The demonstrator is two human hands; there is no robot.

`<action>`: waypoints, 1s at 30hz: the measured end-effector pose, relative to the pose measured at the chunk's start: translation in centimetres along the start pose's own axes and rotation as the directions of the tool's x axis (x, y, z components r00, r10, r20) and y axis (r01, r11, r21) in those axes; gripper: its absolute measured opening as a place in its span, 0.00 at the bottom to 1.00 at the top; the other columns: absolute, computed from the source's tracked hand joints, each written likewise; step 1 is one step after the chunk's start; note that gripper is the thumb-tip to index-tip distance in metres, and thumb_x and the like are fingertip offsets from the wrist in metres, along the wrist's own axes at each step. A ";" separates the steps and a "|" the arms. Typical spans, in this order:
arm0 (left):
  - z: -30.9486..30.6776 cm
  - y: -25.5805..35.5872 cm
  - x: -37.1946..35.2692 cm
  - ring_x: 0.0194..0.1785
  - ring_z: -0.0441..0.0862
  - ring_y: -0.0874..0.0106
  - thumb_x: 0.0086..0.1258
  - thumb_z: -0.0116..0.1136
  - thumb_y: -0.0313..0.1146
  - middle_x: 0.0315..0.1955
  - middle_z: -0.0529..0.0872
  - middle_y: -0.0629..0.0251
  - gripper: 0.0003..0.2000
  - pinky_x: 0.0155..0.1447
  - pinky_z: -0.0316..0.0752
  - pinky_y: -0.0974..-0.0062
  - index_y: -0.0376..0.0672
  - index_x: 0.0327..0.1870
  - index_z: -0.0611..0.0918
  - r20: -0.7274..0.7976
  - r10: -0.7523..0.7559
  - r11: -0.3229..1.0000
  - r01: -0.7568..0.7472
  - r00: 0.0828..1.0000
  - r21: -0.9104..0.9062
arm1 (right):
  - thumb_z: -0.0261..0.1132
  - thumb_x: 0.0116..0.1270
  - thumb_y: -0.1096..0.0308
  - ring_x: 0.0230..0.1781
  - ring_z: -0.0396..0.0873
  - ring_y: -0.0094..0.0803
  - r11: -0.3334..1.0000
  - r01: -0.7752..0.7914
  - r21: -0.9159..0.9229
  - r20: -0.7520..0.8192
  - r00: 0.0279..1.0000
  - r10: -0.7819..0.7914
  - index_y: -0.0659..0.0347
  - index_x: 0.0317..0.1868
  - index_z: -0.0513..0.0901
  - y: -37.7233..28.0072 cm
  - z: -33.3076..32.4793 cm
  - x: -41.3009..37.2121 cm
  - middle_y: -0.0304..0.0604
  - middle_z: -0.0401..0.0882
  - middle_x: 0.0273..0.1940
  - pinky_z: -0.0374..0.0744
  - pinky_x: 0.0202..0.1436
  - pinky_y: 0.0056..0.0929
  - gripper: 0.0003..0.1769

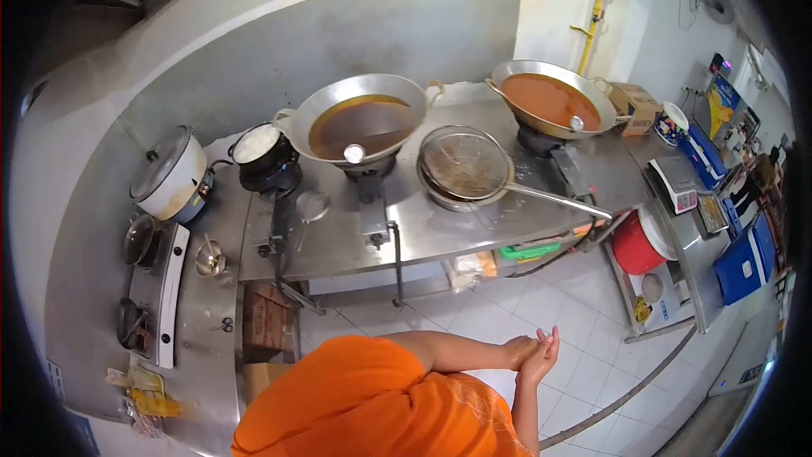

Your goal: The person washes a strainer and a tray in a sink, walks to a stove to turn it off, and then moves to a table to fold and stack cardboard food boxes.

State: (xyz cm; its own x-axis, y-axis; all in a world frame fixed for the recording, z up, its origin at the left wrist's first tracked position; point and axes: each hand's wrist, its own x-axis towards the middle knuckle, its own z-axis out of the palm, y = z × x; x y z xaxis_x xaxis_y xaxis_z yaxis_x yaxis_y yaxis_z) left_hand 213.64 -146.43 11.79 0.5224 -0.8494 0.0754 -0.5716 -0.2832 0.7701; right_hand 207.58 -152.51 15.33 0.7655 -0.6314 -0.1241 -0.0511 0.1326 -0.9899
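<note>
- Right hand (544, 354) stands upright with its fingers loosely spread and nothing in it. Left hand (518, 350) presses against its palm; I cannot tell its curl.
- Wire skimmer (466, 166), at 11 o'clock on the counter, is likely light, stiff and greasy. It is best taken by its long handle (558, 200).
- Stainless counter (423, 233) carries two full woks (364, 123). Red bucket (634, 245) stands at 1 o'clock on the tiled floor (507, 296).

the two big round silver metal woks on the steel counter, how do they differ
The left round silver metal wok holds dark brown liquid; the right round silver metal wok holds brighter orange-brown liquid. The left wok sits beside a black pot; the right wok sits beside a brown cardboard box. Both stand on the steel counter.
</note>
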 end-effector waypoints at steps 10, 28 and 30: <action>9.0 3.7 14.7 0.39 0.85 0.62 0.73 0.51 0.38 0.34 0.87 0.55 0.11 0.44 0.79 0.60 0.41 0.39 0.82 0.416 0.006 0.994 0.041 0.909 -0.104 | 0.53 0.75 0.65 0.35 0.85 0.57 0.695 0.147 -0.704 0.089 0.989 -0.119 0.72 0.42 0.79 2.8 -17.8 10.9 0.67 0.84 0.39 0.82 0.40 0.51 0.15; 16.0 10.6 60.5 0.34 0.85 0.51 0.77 0.50 0.53 0.26 0.86 0.50 0.26 0.44 0.82 0.57 0.37 0.28 0.84 0.670 0.390 0.813 -0.577 0.632 0.071 | 0.69 0.68 0.56 0.12 0.66 0.42 0.728 -0.498 -0.472 -0.789 0.606 -0.097 0.67 0.12 0.71 -3.2 -74.4 17.7 0.52 0.68 0.11 0.67 0.22 0.48 0.31; 15.7 15.2 64.5 0.34 0.85 0.49 0.77 0.48 0.59 0.24 0.85 0.49 0.31 0.44 0.81 0.54 0.37 0.22 0.82 0.803 0.207 0.871 -0.479 0.559 0.108 | 0.65 0.73 0.54 0.12 0.54 0.35 0.603 -0.569 -0.559 -0.813 0.517 -0.267 0.74 0.13 0.68 -0.9 -78.1 15.4 0.57 0.62 0.11 0.55 0.23 0.50 0.36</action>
State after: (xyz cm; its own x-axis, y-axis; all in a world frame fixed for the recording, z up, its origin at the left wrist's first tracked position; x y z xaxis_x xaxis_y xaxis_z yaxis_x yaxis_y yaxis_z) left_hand 228.74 -212.53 18.48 -0.3349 -0.8909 -0.3068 -0.8163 0.1118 0.5667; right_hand 169.33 -222.04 8.92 -0.1126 -0.9832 0.1439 -0.8249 0.0118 -0.5652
